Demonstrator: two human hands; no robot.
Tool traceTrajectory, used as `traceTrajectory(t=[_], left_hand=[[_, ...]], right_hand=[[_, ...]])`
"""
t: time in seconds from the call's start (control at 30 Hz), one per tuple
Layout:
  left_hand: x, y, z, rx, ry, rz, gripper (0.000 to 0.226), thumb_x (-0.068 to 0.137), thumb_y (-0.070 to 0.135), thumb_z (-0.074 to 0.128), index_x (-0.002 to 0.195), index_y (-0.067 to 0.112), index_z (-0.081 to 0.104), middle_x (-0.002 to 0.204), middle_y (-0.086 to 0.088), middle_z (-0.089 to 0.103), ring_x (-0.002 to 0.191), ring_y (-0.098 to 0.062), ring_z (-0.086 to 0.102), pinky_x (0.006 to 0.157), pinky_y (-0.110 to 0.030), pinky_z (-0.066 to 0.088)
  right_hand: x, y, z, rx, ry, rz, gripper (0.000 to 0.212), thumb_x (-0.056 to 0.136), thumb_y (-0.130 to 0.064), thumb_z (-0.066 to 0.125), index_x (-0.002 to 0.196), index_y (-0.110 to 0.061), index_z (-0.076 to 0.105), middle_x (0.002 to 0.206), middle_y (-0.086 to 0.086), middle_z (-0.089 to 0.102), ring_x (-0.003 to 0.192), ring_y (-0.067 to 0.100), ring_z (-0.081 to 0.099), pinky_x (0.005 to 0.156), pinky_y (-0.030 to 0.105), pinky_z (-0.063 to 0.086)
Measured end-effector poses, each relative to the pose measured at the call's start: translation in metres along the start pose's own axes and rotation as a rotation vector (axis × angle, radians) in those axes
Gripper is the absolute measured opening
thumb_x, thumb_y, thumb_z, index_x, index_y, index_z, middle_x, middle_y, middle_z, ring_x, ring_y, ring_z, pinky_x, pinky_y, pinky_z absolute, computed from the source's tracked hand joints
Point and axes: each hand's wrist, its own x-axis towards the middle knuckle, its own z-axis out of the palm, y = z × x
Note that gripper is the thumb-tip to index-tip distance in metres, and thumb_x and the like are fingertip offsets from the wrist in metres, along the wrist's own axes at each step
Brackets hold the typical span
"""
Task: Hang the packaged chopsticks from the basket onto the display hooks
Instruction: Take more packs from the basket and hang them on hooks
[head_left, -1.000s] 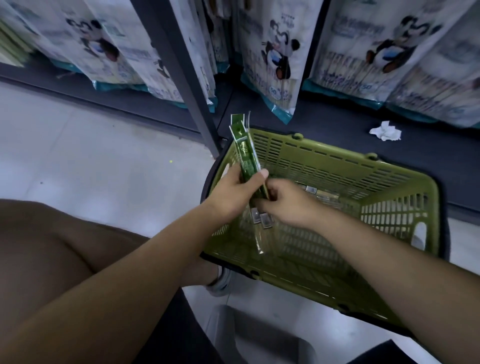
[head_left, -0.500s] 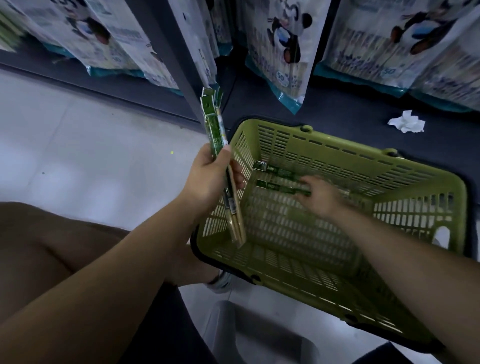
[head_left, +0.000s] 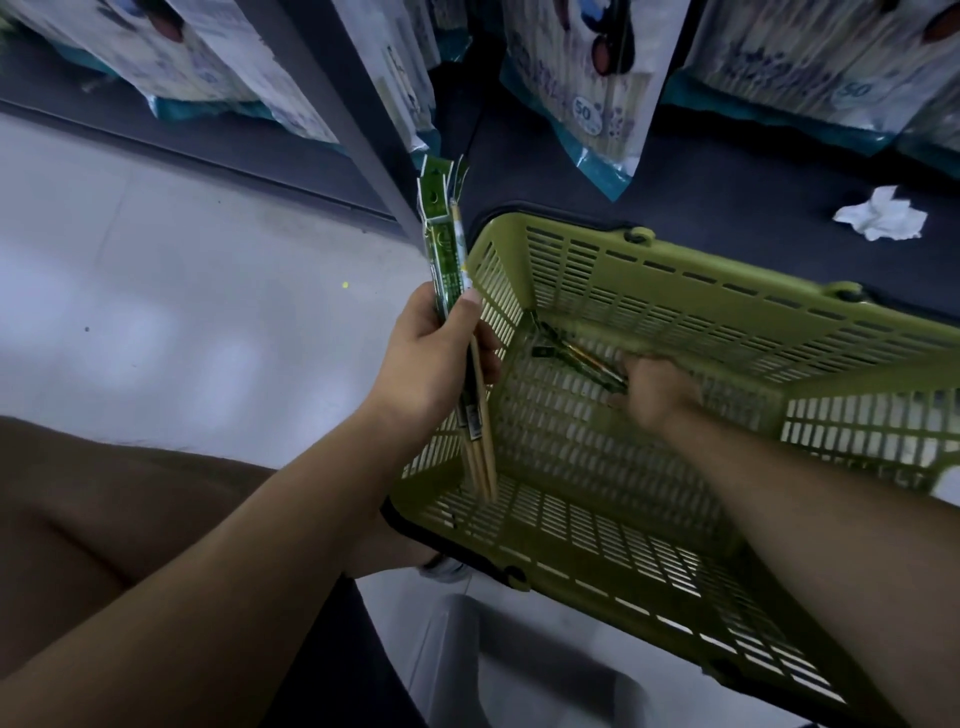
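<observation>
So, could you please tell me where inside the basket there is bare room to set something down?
The basket floor is bare near its front wall and toward its right wall. It is crowded at the far left corner, where the right hand reaches the loose chopstick packs.

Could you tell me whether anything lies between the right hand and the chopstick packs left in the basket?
Nothing visible does: the right hand is already inside the basket, its fingers at the remaining packs.

A shop aisle: a green shopping basket (head_left: 727, 291) sits on the floor below hanging packaged goods (head_left: 587, 78).
</observation>
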Motion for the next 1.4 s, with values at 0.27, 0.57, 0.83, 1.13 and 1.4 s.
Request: traceTrajectory(t=[0.27,0.57,0.83,1.13,1.4], left_hand=[[-0.004,-0.005,0.005,-0.053,0.005,-0.034,0.014,0.107,0.026,0.052,0.101,0.013,0.052,0.07,-0.004,0.062,0.056,-0.018,0.061,0.057,-0.032,0.06],[-0.02,-0.006,0.017,-0.012,-0.179,-0.089,0.012,0.1,0.025,0.066,0.102,0.017,0.058,0.06,0.014,0.065,0.051,-0.005,0.063,0.047,-0.018,0.048],[-0.054,0.047,0.057,-0.188,-0.291,0.053,0.027,0.096,0.034,0.07,0.113,0.013,0.065,0.082,0.005,0.076,0.06,-0.009,0.065,0.05,-0.024,0.047],[-0.098,0.116,0.081,-0.155,-0.355,0.228,0.032,0.085,0.046,0.072,0.1,0.018,0.071,0.086,0.003,0.076,0.085,-0.017,0.073,0.075,-0.034,0.061],[-0.152,0.181,0.097,0.184,-0.499,0.728,0.029,0.101,0.039,0.05,0.104,0.019,0.07,0.073,-0.006,0.074,0.062,-0.015,0.068,0.062,-0.035,0.056]], right_hand=[[-0.019,-0.003,-0.009,0.163,-0.132,0.019,0.017,0.082,-0.029,0.078,0.097,-0.025,0.072,0.095,0.005,0.071,0.091,0.026,0.068,0.069,0.026,0.04],[-0.088,-0.04,-0.102,0.645,-0.065,-0.222,0.02,0.083,-0.029,0.083,0.097,-0.017,0.075,0.085,-0.004,0.072,0.081,0.016,0.068,0.075,0.033,0.053],[-0.179,-0.06,-0.181,0.642,0.202,-0.344,0.028,0.088,-0.023,0.078,0.076,-0.001,0.065,0.061,0.005,0.049,0.055,0.014,0.044,0.058,0.032,0.039],[-0.266,-0.047,-0.238,0.732,0.568,-0.26,0.018,0.079,-0.032,0.085,0.08,-0.024,0.069,0.07,-0.008,0.071,0.061,0.002,0.063,0.063,0.029,0.054],[-0.338,-0.032,-0.321,0.843,0.891,-0.428,0.011,0.086,-0.037,0.079,0.085,-0.032,0.069,0.078,-0.01,0.07,0.07,0.005,0.065,0.066,0.031,0.059]])
